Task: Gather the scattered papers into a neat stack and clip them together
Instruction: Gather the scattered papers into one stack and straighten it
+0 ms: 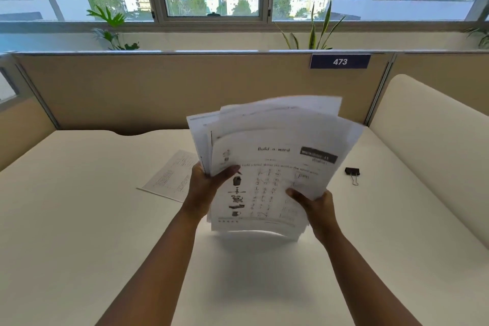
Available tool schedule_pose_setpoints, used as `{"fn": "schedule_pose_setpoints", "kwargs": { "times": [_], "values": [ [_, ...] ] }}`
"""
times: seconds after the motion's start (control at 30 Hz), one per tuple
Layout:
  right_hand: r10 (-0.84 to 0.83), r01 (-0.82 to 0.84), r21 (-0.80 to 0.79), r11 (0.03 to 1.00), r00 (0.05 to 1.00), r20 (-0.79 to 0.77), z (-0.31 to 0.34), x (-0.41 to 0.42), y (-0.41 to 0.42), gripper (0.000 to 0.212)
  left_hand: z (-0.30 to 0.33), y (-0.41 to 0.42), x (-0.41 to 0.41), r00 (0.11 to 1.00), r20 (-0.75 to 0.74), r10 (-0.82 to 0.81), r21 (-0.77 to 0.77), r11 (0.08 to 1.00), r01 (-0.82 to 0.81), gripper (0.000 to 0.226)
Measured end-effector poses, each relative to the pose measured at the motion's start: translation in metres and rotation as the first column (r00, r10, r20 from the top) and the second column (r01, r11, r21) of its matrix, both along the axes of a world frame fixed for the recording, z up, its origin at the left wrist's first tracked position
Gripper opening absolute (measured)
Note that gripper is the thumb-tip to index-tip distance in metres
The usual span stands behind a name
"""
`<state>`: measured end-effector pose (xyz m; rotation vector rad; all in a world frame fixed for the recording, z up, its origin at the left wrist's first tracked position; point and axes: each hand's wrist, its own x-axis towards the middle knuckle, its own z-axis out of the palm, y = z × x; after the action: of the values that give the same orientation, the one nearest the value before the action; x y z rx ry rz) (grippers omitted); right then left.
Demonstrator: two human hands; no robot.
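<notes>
Holding a fanned bundle of papers [277, 167] up off the desk [79, 219], you've got most of the job in hand already; your left hand [203, 188] grips the left edge with the thumb curled over the front sheet, and your right hand [315, 205] pinches the lower right edge the same way, thumb on top and the other fingers hidden behind.

Taking the binder clip [352, 172] as the marker: the bundle hangs in the air to its left, nearer you; one loose sheet [169, 177] lies flat on the desk well to the left of the clip, beyond the bundle, not gathered yet.

Handling-wise, I'd guess this stuff is light and floppy; the sheets are splayed at the top corners and the bottom edge bows, so they'll slide against each other pretty easily; squeeze too loosely and they'll fan out more. Probably best to keep your grip on the two side edges and tap the bottom edge on the desk to square it; then pinch one corner or the top edge for the clip. That stray sheet will want a fingertip slid under its edge, since it's lying flat.
</notes>
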<state>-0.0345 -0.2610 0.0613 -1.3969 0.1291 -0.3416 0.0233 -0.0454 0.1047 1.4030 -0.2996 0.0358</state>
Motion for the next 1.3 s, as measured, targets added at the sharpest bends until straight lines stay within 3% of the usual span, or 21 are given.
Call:
{"fn": "schedule_pose_setpoints", "kwargs": {
  "times": [0.17, 0.27, 0.4, 0.57, 0.67, 0.87, 0.97, 1.07, 1.17, 1.2, 1.23, 1.3],
  "values": [
    [-0.001, 0.001, 0.001, 1.000, 0.999, 0.046, 0.000, -0.002, -0.002, 0.037, 0.004, 0.001, -0.001, 0.999, 0.042, 0.003, -0.085, 0.996, 0.001, 0.074],
    [0.018, -0.017, -0.051, 0.999, 1.000, 0.015, 0.000, 0.000, -0.001, 0.039, 0.001, 0.001, 0.002, 1.000, 0.030, 0.008, 0.004, 1.000, -0.008, 0.065],
    [0.047, -0.060, -0.184, 0.981, 0.996, -0.075, -0.001, 0.005, 0.002, 0.030, -0.006, -0.003, 0.001, 1.000, -0.027, -0.004, 0.159, 0.987, 0.008, 0.028],
    [-0.059, 0.055, -0.078, 0.995, 0.997, -0.047, 0.007, 0.006, 0.004, 0.015, -0.003, -0.003, 0.002, 0.998, 0.005, 0.068, 0.141, 0.988, -0.068, 0.021],
    [-0.033, 0.028, -0.077, 0.997, 0.997, -0.063, 0.008, 0.006, 0.004, 0.022, -0.005, 0.002, 0.003, 1.000, -0.001, 0.030, 0.114, 0.993, -0.029, 0.024],
    [-0.039, 0.008, -0.206, 0.978, 0.989, -0.145, -0.004, 0.010, 0.010, 0.012, -0.035, 0.002, 0.000, 0.975, -0.212, 0.060, 0.165, 0.986, -0.025, 0.011],
    [0.025, -0.085, -0.246, 0.966, 0.970, -0.240, -0.003, 0.019, 0.012, 0.020, -0.041, 0.013, 0.008, 0.950, -0.288, 0.125, 0.158, 0.984, -0.081, 0.007],
    [0.179, -0.259, -0.222, 0.940, 0.928, -0.326, -0.003, 0.027, 0.013, 0.022, -0.057, 0.029, 0.015, 0.894, -0.408, 0.183, 0.191, 0.975, -0.113, 0.017],
    [0.108, -0.216, -0.231, 0.949, 0.909, -0.403, -0.018, 0.038, 0.009, 0.033, -0.082, 0.044, 0.011, 0.796, -0.550, 0.252, 0.225, 0.963, -0.149, 0.026],
    [0.006, -0.175, -0.363, 0.915, 0.906, -0.423, -0.027, 0.042, 0.005, 0.034, -0.090, 0.049, 0.009, 0.756, -0.599, 0.263, 0.230, 0.961, -0.152, 0.018],
    [-0.108, -0.167, -0.563, 0.810, 0.900, -0.421, -0.037, 0.047, 0.000, 0.037, -0.097, 0.053, 0.007, 0.713, -0.645, 0.276, 0.239, 0.959, -0.154, 0.008],
    [-0.212, -0.224, -0.796, 0.563, 0.891, -0.401, -0.053, 0.054, -0.008, 0.042, -0.110, 0.059, 0.008, 0.654, -0.695, 0.299, 0.270, 0.951, -0.148, 0.015]
  ]
}}
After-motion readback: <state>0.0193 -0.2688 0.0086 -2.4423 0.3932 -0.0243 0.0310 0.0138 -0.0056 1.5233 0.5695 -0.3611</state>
